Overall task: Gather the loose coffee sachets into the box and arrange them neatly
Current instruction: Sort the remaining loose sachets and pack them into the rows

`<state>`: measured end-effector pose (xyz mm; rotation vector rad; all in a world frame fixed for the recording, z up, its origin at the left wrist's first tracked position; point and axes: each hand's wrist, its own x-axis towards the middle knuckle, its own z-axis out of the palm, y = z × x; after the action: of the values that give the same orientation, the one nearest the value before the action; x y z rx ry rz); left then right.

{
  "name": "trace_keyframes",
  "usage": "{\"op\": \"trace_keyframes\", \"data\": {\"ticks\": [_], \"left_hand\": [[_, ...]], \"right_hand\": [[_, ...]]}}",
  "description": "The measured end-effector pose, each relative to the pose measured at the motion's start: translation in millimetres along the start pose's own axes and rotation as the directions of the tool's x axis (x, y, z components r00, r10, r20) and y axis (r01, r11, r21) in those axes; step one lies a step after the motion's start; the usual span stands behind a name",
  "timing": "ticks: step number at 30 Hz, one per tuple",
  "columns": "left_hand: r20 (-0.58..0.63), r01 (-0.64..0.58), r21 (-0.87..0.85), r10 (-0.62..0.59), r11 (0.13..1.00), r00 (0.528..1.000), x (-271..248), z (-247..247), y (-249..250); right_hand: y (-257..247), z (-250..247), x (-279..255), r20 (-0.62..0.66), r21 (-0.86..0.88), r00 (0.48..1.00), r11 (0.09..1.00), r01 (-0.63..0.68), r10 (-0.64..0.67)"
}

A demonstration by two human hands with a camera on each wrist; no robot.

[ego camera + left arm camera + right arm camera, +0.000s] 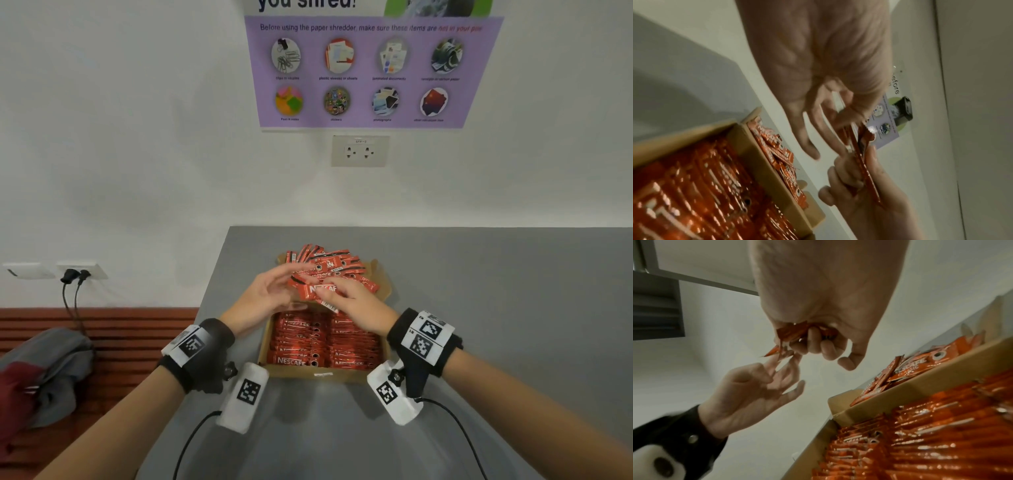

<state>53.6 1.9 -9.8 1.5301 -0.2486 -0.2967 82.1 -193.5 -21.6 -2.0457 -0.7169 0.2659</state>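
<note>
An open cardboard box (318, 375) stands on the grey table, packed with two neat rows of red coffee sachets (325, 342). More sachets lie in a loose pile (329, 263) on its far flap. Above the box my right hand (329, 291) grips a small bundle of sachets (317, 291) in curled fingers. My left hand (291, 284) reaches in from the left with straight, spread fingers. Its fingertips touch the bundle's end and its thumb stays apart. The right wrist view shows the bundle (789, 334) in the right hand (818, 344), the left hand (777, 374) and the box (900, 397).
The grey table (496, 308) ends at the white wall behind the box and drops off on the left. Left of it is a wooden slatted bench (120, 329) with a grey and red bag (44, 373). Black cables hang from a wall socket (77, 274).
</note>
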Motion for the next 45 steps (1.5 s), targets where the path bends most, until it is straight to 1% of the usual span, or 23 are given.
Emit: {"op": "trace_keyframes", "data": {"ticks": [2, 4, 6, 8, 10, 12, 15, 18, 20, 23, 24, 25, 27, 29, 30, 32, 34, 36, 39, 40, 41, 43, 45], "left_hand": [[0.005, -0.030, 0.096, 0.029, 0.995, 1.000, 0.0, 1.8, 1.2], [-0.044, -0.060, 0.187, 0.069, 0.981, 0.997, 1.9, 4.2, 1.1], [-0.115, -0.076, 0.254, 0.108, 0.964, 0.987, 5.4, 4.1, -2.4], [-0.200, -0.062, 0.344, 0.138, 0.937, 0.970, 9.1, 2.4, -6.6], [-0.293, -0.013, 0.436, 0.156, 0.900, 0.943, 11.8, -0.8, -10.7], [-0.356, 0.044, 0.471, 0.145, 0.881, 0.923, 12.8, -3.7, -12.9], [-0.372, 0.101, 0.377, 0.051, 0.921, 0.927, 13.3, -2.7, -16.8], [-0.414, 0.159, 0.300, -0.022, 0.941, 0.910, 14.9, -1.3, -19.2], [-0.402, 0.164, 0.188, -0.077, 0.968, 0.913, 15.9, 1.1, -19.7], [-0.391, 0.142, -0.028, -0.142, 0.989, 0.909, 14.2, 5.5, -20.3], [-0.401, 0.136, -0.076, -0.155, 0.988, 0.903, 13.6, 7.3, -20.6], [-0.417, 0.132, -0.086, -0.156, 0.988, 0.895, 13.5, 9.2, -21.1], [-0.449, 0.129, 0.005, -0.113, 0.992, 0.886, 14.5, 12.5, -23.8], [-0.429, 0.111, 0.129, -0.045, 0.985, 0.902, 16.0, 15.2, -24.6], [-0.404, 0.108, 0.167, -0.032, 0.980, 0.914, 16.5, 16.8, -23.6], [-0.358, 0.139, 0.198, -0.060, 0.970, 0.932, 18.0, 19.1, -22.1], [-0.345, 0.184, 0.200, -0.107, 0.962, 0.932, 19.6, 20.1, -21.0], [-0.360, 0.180, 0.141, -0.119, 0.974, 0.926, 19.2, 20.3, -21.0], [-0.416, 0.094, -0.068, -0.114, 0.993, 0.902, 17.4, 20.4, -19.7], [-0.420, 0.066, -0.113, -0.108, 0.991, 0.901, 16.9, 20.5, -18.3], [-0.412, 0.045, -0.137, -0.098, 0.990, 0.906, 16.6, 20.4, -17.3], [-0.373, 0.019, -0.151, -0.075, 0.988, 0.925, 15.5, 21.7, -15.6], [-0.331, 0.028, -0.146, -0.076, 0.989, 0.941, 14.9, 22.1, -15.4]], "right_hand": [[1.7, -3.6, 0.4, 0.000, 0.011, 1.000, 1.000, -0.025, 0.025], [0.1, -3.7, -0.3, 0.020, 0.012, 0.999, 0.999, -0.029, 0.029], [0.4, -3.6, -1.3, -0.006, 0.001, 0.999, 0.999, -0.046, 0.046], [5.5, -5.3, -1.5, -0.106, 0.030, 0.989, 0.995, -0.100, 0.103], [14.2, -6.7, -1.8, -0.228, 0.084, 0.961, 0.986, -0.141, 0.157], [20.8, -6.9, -2.4, -0.322, 0.098, 0.930, 0.983, -0.153, 0.176], [23.0, -5.0, -3.3, -0.381, 0.024, 0.914, 0.990, -0.141, 0.139], [22.6, -2.4, -3.6, -0.361, -0.004, 0.927, 0.994, -0.113, 0.104], [22.7, -0.9, -3.1, -0.369, -0.018, 0.926, 0.996, -0.092, 0.079], [20.1, -0.7, -0.5, -0.458, 0.021, 0.887, 0.998, -0.059, 0.063], [19.1, 0.4, 0.1, -0.463, 0.040, 0.884, 0.998, -0.044, 0.057], [17.8, 2.3, 0.4, -0.443, 0.045, 0.895, 0.998, -0.031, 0.048], [15.4, 8.5, 1.1, -0.372, 0.005, 0.928, 1.000, -0.026, 0.026], [13.9, 14.5, 4.4, -0.330, -0.061, 0.944, 0.998, -0.034, 0.012], [13.0, 16.6, 6.8, -0.328, -0.077, 0.945, 0.996, -0.039, 0.012], [10.1, 18.5, 11.5, -0.332, -0.079, 0.943, 0.996, -0.032, 0.004], [6.3, 18.6, 15.0, -0.329, -0.086, 0.944, 0.996, -0.011, -0.018], [3.6, 18.2, 16.4, -0.346, -0.072, 0.938, 0.997, 0.004, -0.029], [2.1, 16.3, 14.0, -0.459, 0.007, 0.888, 1.000, 0.020, -0.015], [1.9, 16.4, 12.5, -0.466, 0.023, 0.885, 0.999, 0.032, -0.018], [2.3, 17.6, 11.1, -0.441, 0.026, 0.897, 0.999, 0.040, -0.024], [4.4, 21.8, 8.5, -0.375, -0.028, 0.926, 0.999, 0.025, -0.034], [8.1, 23.8, 8.2, -0.388, -0.086, 0.921, 0.996, 0.000, -0.034]]}}
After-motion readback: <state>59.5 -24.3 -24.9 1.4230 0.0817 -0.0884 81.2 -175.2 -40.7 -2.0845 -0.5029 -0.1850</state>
